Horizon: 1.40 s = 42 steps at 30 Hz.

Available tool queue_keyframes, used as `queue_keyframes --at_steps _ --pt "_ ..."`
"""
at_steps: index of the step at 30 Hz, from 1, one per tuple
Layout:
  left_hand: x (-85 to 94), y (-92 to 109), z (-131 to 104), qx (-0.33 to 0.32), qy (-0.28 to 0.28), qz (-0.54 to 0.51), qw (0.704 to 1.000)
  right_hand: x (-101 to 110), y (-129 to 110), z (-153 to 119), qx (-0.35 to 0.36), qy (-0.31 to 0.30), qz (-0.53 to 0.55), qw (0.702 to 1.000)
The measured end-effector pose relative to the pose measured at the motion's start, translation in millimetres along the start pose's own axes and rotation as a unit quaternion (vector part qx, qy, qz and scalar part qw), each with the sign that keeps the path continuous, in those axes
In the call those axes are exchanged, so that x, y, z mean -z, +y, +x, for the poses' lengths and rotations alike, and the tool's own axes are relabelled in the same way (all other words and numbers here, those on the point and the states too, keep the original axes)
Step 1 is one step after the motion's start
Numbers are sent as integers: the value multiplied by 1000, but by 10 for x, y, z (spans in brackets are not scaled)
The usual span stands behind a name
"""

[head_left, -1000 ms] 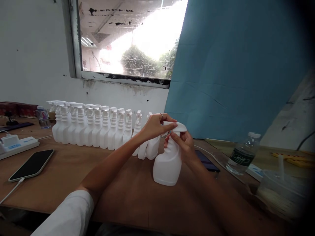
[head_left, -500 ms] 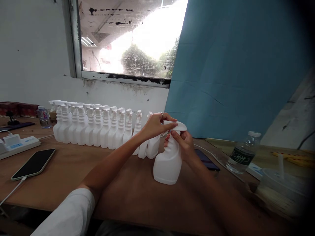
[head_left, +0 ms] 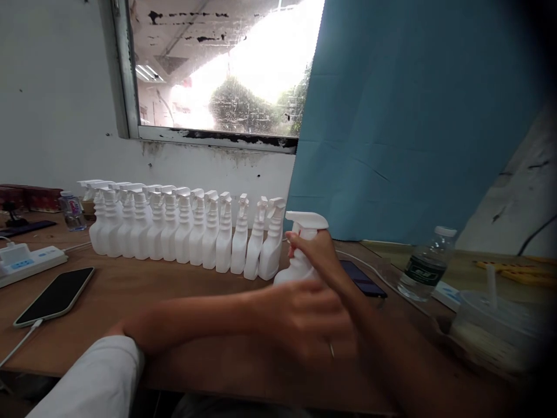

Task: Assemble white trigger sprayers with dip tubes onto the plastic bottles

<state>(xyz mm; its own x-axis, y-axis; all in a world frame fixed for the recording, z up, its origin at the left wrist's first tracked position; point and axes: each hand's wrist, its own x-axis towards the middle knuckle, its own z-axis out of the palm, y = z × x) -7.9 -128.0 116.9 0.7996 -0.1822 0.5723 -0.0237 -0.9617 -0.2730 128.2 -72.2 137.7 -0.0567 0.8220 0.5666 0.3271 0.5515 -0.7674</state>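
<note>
A white spray bottle (head_left: pixel 310 219) stands upright on the brown table, right of the row. My right hand (head_left: pixel 317 251) is wrapped round its neck, just under the white trigger head. In front of the bottle's lower part, my left hand (head_left: pixel 311 319) is smeared by motion and covers the base; its fingers are too blurred to read, though a ring shows on one. Several white spray bottles (head_left: pixel 211 235) with trigger heads stand in a long row behind, the closest one (head_left: pixel 272 244) just left of the held bottle.
A phone on a cable (head_left: pixel 56 296) and a power strip (head_left: pixel 32 263) lie at the left. Toward the right are a dark phone (head_left: pixel 361 278), a labelled water bottle (head_left: pixel 424 270) and a plastic cup with a straw (head_left: pixel 491 331). A small bottle (head_left: pixel 72 212) stands back left.
My left hand has left the spray head and moved down toward me, in front of the bottle. My right hand still holds the neck. The view has shifted slightly.
</note>
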Motion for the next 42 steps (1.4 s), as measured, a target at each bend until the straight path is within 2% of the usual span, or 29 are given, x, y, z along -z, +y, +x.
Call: queue_keyframes --at_steps 1,2,3,5,9,12,14,17,21,25,33,37,42 --pt "-127 99 -47 -45 -63 -5 997 0 8 -5 -8 4 1 1000" --pt "-252 169 -94 -99 -99 -15 990 2 19 -4 -16 11 -1 1000" --pt "-371 205 -139 -119 -116 -9 986 7 37 7 -23 18 -4 1000" --pt "-567 185 -215 -123 -106 30 986 36 106 62 -28 21 -11 999" --pt "-800 -78 -280 -22 -91 93 991 149 399 290 -9 52 -48 997" --pt "-924 -305 -261 43 -104 117 987 195 692 463 86 90 -79 989" --pt "-1007 -429 -235 73 -114 136 981 169 866 539 143 103 -80 981" --pt "-1127 -563 -202 112 -126 157 973 70 1059 593 162 116 -67 978" --pt "-1265 -671 -186 170 -153 171 958 -43 1212 621 157 138 -24 978" --pt "-1365 -708 -176 198 -174 175 949 -65 1265 613 154 114 14 981" --pt "-1484 -676 -125 255 -164 179 936 -72 1152 485 102 76 82 988" --pt "-1547 -705 -92 276 -156 174 932 -192 1201 546 68 47 187 979" --pt "-1585 -769 -68 299 -148 150 931 -359 1277 647 79 71 211 972"
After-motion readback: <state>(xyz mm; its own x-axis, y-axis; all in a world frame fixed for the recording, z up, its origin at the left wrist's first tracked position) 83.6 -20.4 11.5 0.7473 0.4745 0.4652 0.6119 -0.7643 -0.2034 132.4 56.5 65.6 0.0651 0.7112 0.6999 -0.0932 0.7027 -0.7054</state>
